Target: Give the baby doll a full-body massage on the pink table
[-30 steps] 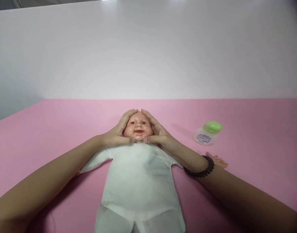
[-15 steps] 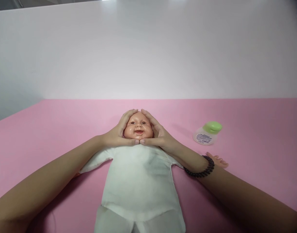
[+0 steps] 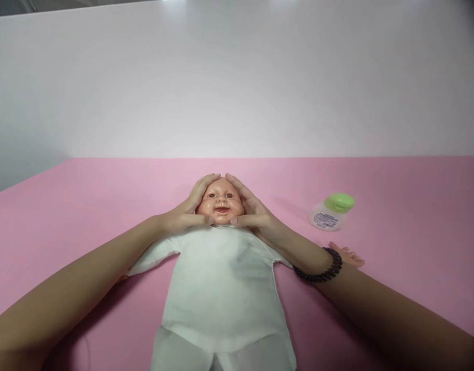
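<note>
A baby doll [image 3: 223, 281] with a hard plastic head and a white cloth body lies on its back, head away from me. My left hand [image 3: 187, 208] cups the left side of its head, fingers curved up to the forehead and thumb along the jaw. On the other side my right hand [image 3: 258, 210] mirrors this, its thumb at the chin. The two thumb tips are a little apart below the mouth. A black coiled band [image 3: 320, 268] circles my right wrist. Most of the doll's left-side hand is hidden behind my forearm.
A small clear bottle [image 3: 325, 219] with a green cap stands to the right of the doll's head. The doll's plastic hand [image 3: 350, 256] pokes out beyond my right forearm. The pink tabletop [image 3: 105, 196] meets a white wall [image 3: 237, 82] at the back.
My thumbs have slid outward from the middle of the chin along the jaw, so a gap now shows between their tips. The fingers, doll and bottle have stayed in place.
</note>
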Motion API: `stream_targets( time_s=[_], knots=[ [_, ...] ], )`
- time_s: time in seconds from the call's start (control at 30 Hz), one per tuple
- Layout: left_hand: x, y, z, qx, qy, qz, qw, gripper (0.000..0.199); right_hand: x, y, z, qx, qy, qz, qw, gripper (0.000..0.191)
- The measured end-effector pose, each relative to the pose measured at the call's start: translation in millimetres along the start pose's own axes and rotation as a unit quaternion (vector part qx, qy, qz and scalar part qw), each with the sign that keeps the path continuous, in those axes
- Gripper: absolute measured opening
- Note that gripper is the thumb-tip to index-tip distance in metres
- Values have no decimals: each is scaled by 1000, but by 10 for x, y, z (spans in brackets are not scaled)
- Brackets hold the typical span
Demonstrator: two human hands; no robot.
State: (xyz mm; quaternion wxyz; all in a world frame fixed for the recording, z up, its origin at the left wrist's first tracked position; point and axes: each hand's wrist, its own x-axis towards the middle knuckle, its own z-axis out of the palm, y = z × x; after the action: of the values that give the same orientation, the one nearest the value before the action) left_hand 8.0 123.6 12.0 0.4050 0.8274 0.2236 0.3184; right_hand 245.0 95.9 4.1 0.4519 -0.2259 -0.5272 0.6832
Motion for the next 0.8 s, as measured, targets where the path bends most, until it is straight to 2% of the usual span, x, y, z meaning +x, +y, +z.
stream_targets(
  time_s=[0.37,0.8],
  knots=[
    [-6,59,26,-4,15,3,1000,91,-21,-25,13,-6,-4,5,1000,90],
    [-20,92,47,2,13,-3,1000,102,-11,-19,26,-2,-3,0,1000,87]
  ],
)
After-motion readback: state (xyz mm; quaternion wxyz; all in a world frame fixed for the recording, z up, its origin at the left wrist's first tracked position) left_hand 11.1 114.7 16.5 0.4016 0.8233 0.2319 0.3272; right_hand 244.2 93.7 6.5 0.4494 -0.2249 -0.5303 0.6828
